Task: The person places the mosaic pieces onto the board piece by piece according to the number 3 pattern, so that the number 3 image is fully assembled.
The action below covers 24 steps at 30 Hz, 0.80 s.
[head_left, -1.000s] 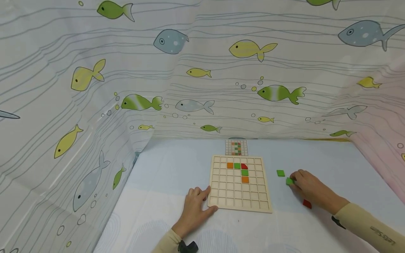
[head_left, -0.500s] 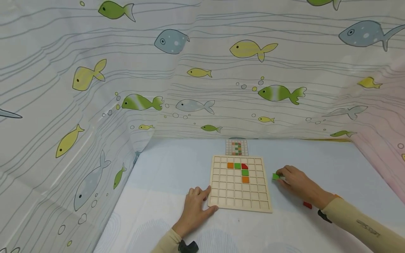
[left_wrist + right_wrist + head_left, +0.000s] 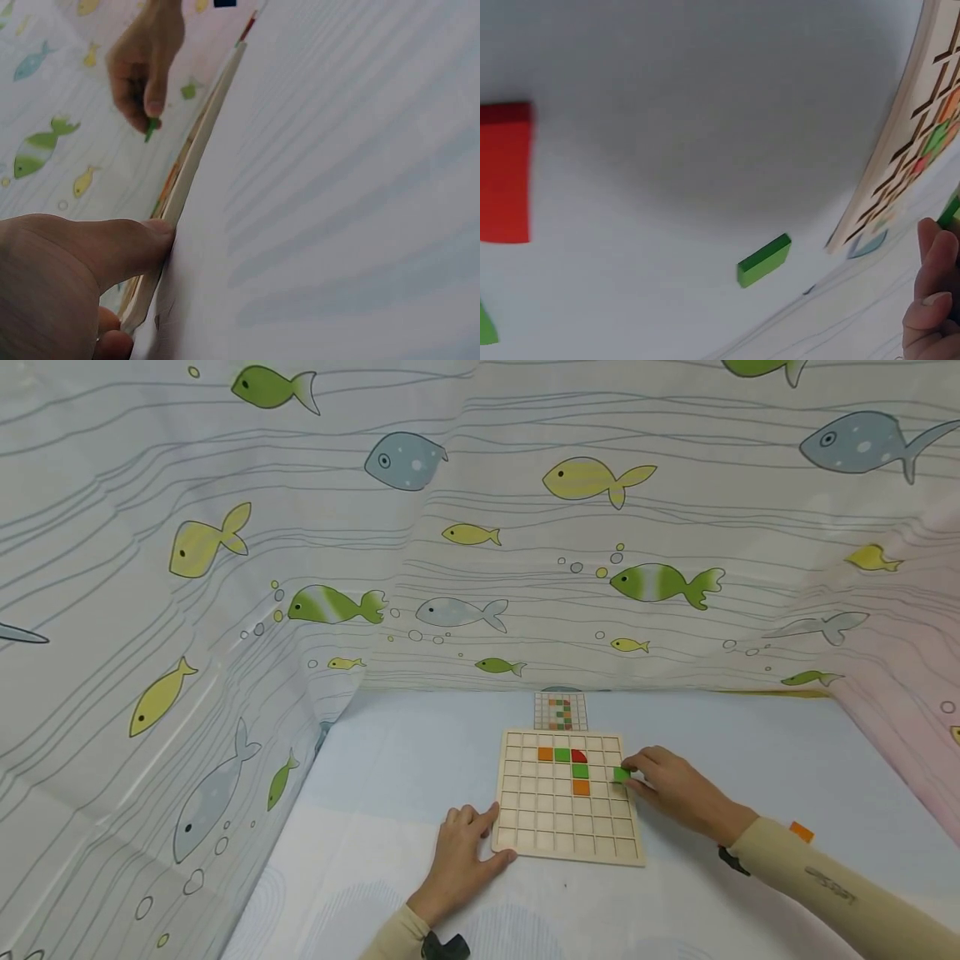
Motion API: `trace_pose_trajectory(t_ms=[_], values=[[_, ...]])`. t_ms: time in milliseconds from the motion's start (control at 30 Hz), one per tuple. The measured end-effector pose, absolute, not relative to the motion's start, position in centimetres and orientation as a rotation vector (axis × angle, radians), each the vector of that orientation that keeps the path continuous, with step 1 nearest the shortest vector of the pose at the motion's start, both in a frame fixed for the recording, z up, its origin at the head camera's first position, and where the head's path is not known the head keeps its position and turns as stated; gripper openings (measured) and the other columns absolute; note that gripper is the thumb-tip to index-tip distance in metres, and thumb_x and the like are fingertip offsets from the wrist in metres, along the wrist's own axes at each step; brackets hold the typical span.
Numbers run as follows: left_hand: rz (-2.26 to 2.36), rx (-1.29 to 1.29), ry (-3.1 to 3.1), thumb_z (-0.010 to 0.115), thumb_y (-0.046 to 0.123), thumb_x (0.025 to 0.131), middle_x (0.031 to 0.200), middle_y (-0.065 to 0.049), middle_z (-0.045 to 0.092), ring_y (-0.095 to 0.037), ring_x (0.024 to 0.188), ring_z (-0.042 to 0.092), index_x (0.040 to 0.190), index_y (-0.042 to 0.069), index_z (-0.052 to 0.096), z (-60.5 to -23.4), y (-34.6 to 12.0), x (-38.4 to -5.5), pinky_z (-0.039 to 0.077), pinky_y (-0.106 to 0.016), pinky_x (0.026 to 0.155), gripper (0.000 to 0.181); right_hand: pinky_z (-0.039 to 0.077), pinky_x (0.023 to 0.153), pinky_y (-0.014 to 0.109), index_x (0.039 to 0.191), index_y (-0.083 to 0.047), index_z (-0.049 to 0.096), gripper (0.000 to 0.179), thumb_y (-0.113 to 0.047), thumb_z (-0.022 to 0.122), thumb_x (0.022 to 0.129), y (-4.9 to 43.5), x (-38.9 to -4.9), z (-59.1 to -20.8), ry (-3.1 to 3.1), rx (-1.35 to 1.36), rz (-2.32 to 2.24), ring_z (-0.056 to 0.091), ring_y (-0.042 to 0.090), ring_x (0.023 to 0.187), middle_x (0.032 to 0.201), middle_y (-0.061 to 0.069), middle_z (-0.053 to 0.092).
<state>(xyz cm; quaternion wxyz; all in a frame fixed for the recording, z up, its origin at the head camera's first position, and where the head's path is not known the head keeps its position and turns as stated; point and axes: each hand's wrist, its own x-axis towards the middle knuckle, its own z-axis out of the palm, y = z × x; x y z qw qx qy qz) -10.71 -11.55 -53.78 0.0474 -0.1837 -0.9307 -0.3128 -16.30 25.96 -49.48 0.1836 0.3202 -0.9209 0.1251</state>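
Observation:
My left hand (image 3: 459, 857) holds the lower left corner of a wooden grid board (image 3: 532, 818), thumb at the near edge and fingers at the left edge. In the left wrist view the thumb (image 3: 131, 247) lies against the board's rim. Between thumb and fingertips, my right hand (image 3: 678, 785) pinches a green square tile (image 3: 621, 774), close over the board's right edge. Set in the grid are an orange tile (image 3: 545, 754), a green tile (image 3: 562, 755), a red tile with one rounded corner (image 3: 578, 756), another green tile (image 3: 580, 771) and a second orange tile (image 3: 581, 787).
A small card with a coloured grid pattern (image 3: 560, 711) lies beyond the board. Loose on the tablecloth are an orange tile (image 3: 801, 832), a green tile (image 3: 765, 260) and a red tile (image 3: 504, 176). A fish-print curtain (image 3: 525, 568) rises behind the table.
My right hand has picked up a green tile and carried it left from the tablecloth to the board's right edge. Its forearm now covers the red tile. The left hand stays put.

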Motion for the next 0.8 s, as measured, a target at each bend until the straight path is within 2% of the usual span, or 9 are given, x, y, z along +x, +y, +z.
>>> trace_pose_trajectory(t_ms=[367,633,800], values=[[-0.947,-0.561,-2.843,0.088,0.040,0.085,0.088,0.009,0.045,-0.008,0.083,0.027,0.145,0.005,0.064,-53.9,-11.5,-10.8,0.025,-0.025,0.075,0.074,0.061,0.081,0.036,0.112,-0.006,0.075,0.029,-0.014,0.087,0.088,23.9,-16.9,-49.9,-2.628,0.935,0.453,0.071,0.021,0.099,0.108,0.007,0.073],[-0.937,-0.560,-2.832,0.088,0.040,0.084,0.087,0.008,0.045,-0.007,0.083,0.026,0.145,0.006,0.065,-54.1,-11.6,-10.9,0.025,-0.025,0.075,0.074,0.062,0.079,0.036,0.109,-0.004,0.076,0.027,-0.013,0.088,0.086,22.6,-17.3,-50.5,-2.561,0.984,0.467,0.071,0.022,0.096,0.105,0.006,0.073],[-0.932,-0.555,-2.830,0.088,0.040,0.084,0.087,0.008,0.046,-0.007,0.083,0.026,0.145,0.006,0.065,-54.1,-11.6,-11.0,0.025,-0.025,0.074,0.073,0.062,0.084,0.038,0.111,-0.005,0.077,0.025,-0.014,0.086,0.089,21.8,-17.4,-50.3,-2.625,0.972,0.495,0.072,0.023,0.100,0.107,0.007,0.074]])
